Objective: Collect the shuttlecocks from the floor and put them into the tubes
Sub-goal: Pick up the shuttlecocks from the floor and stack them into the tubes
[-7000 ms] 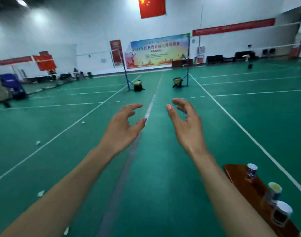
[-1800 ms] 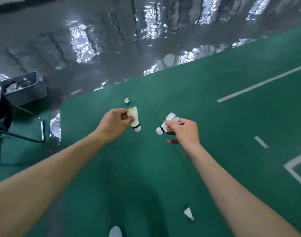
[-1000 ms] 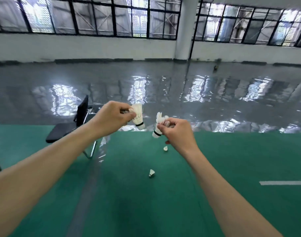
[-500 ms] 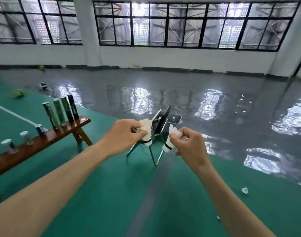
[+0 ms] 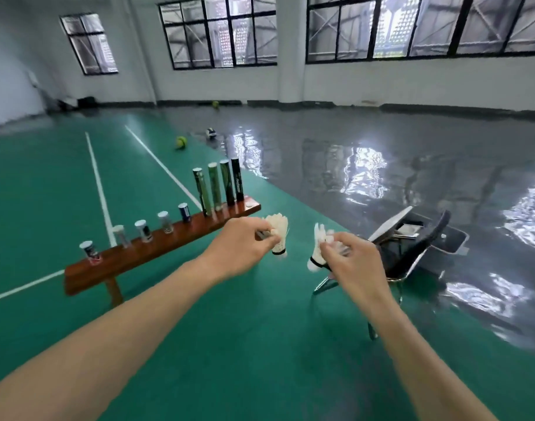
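My left hand (image 5: 239,247) pinches a white shuttlecock (image 5: 277,235) by its feathers, cork end down. My right hand (image 5: 351,262) pinches a second white shuttlecock (image 5: 318,249), cork pointing down and left. Both hands hover in mid-air over the green floor. Ahead on the left a long wooden bench (image 5: 157,250) carries several tall dark tubes (image 5: 219,186) at its far end and several short tubes (image 5: 143,230) along its length. No loose shuttlecock shows on the floor in this view.
A black folding chair (image 5: 412,256) stands just behind my right hand, with a grey bin (image 5: 451,244) beyond it on the glossy grey floor. Two balls (image 5: 181,142) lie farther back near the court edge. White court lines (image 5: 100,189) run left of the bench.
My view has swung left, so the bench with tubes now sits closer and more central and the chair has shifted right. Both hands keep holding their shuttlecocks.
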Action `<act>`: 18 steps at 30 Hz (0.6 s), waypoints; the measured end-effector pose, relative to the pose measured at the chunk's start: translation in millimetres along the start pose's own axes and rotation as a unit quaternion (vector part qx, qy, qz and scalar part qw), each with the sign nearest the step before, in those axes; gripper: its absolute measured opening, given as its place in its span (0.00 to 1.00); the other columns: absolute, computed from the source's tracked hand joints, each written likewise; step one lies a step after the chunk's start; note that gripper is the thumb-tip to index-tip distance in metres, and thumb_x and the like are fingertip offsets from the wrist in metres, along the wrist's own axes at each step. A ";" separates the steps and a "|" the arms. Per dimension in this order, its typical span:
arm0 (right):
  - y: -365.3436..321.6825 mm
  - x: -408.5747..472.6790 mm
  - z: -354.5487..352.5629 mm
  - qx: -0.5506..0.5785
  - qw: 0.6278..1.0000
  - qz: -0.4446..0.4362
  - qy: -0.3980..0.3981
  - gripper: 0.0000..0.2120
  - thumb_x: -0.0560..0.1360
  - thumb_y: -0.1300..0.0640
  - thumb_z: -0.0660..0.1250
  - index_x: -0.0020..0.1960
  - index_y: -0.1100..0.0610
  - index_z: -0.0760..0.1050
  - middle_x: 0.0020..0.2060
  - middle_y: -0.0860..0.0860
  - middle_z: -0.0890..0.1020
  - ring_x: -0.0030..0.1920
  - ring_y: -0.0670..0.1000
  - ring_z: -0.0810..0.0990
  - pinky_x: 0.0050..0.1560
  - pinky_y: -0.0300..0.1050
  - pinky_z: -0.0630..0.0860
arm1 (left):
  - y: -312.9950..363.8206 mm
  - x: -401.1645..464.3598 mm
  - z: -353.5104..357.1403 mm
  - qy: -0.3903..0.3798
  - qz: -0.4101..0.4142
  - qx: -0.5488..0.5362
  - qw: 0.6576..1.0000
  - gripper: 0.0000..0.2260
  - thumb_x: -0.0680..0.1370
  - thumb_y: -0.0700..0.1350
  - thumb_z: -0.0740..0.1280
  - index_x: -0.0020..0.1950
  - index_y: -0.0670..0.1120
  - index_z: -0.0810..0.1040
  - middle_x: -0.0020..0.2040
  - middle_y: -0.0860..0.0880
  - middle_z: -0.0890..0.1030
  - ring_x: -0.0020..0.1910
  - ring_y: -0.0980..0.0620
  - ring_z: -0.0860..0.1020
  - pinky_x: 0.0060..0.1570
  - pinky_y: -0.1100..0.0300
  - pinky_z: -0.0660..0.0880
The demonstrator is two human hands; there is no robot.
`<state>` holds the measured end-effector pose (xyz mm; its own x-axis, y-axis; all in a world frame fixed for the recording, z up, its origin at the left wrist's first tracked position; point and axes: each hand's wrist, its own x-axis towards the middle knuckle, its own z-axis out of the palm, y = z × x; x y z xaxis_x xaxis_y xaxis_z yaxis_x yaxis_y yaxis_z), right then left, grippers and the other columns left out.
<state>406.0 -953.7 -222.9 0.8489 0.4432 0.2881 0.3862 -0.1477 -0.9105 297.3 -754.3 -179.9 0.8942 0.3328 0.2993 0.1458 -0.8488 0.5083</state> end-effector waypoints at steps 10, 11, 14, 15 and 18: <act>45.8 219.7 142.8 0.065 0.989 -0.027 -0.132 0.08 0.79 0.60 0.66 0.41 0.53 0.78 0.28 0.48 0.72 0.30 0.50 0.68 0.29 0.46 0.65 | -143.3 148.7 -32.6 0.044 -0.062 0.081 0.994 0.06 0.77 0.52 0.73 0.48 0.51 0.85 0.41 0.60 0.83 0.40 0.65 0.77 0.39 0.72 0.67; 50.6 238.3 158.1 0.066 0.988 -0.024 -0.138 0.08 0.79 0.61 0.66 0.41 0.53 0.78 0.27 0.46 0.72 0.29 0.49 0.67 0.28 0.45 0.64 | -159.6 163.5 -33.3 0.047 -0.067 0.083 0.993 0.05 0.77 0.51 0.73 0.47 0.51 0.85 0.41 0.60 0.83 0.40 0.65 0.77 0.39 0.72 0.67; 65.7 296.6 207.1 0.049 0.987 -0.024 -0.150 0.10 0.79 0.62 0.66 0.42 0.51 0.79 0.26 0.44 0.72 0.27 0.48 0.65 0.26 0.42 0.63 | -215.9 214.1 -34.9 0.041 -0.079 0.101 0.991 0.05 0.78 0.50 0.72 0.45 0.50 0.84 0.40 0.56 0.83 0.41 0.56 0.79 0.43 0.59 0.74; 72.1 319.0 222.5 0.044 0.987 -0.025 -0.154 0.10 0.79 0.62 0.66 0.42 0.51 0.79 0.26 0.44 0.73 0.27 0.47 0.65 0.25 0.41 0.63 | -237.9 235.3 -33.9 0.036 -0.078 0.114 0.990 0.06 0.79 0.49 0.72 0.44 0.49 0.83 0.40 0.55 0.83 0.41 0.53 0.79 0.44 0.56 0.75; 87.2 376.1 251.4 0.025 0.989 -0.014 -0.144 0.12 0.80 0.62 0.66 0.44 0.48 0.81 0.26 0.41 0.75 0.23 0.44 0.64 0.24 0.36 0.63 | -291.4 291.8 -32.5 -0.007 -0.074 0.129 0.989 0.08 0.79 0.48 0.70 0.42 0.47 0.81 0.38 0.53 0.81 0.42 0.50 0.79 0.47 0.52 0.76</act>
<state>668.2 -577.6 -268.4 0.6980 0.6804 0.2235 0.3832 -0.0912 -0.9191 502.0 -396.4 -214.3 0.8608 0.4569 0.2242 0.3768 -0.8683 0.3227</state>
